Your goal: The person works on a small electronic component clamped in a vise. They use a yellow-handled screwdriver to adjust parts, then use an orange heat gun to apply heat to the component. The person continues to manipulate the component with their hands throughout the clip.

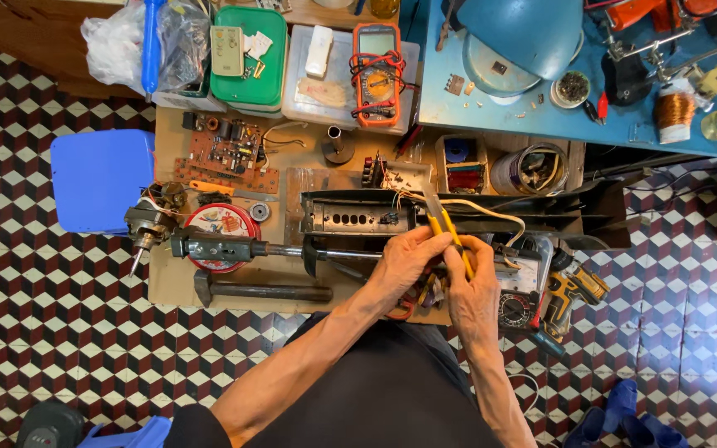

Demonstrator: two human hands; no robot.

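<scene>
My left hand (404, 261) and my right hand (473, 286) meet over the front of a low wooden board (168, 286). Both are closed around yellow-handled pliers (443, 224), whose jaws point away from me toward a long black appliance housing (350, 214). A pale cable (491, 211) runs from that housing past the pliers' tip. Whether the jaws pinch a wire is too small to tell. A black analogue meter (518, 299) lies just right of my right hand.
On the board lie a brown circuit board (230, 153), a small motor (149, 224), a round red tin (224, 226), a hammer (263, 292) and a metal tool (226, 247). Behind stand an orange multimeter (377, 73), a green box (251, 54), a blue stool (99, 178), a yellow drill (570, 290).
</scene>
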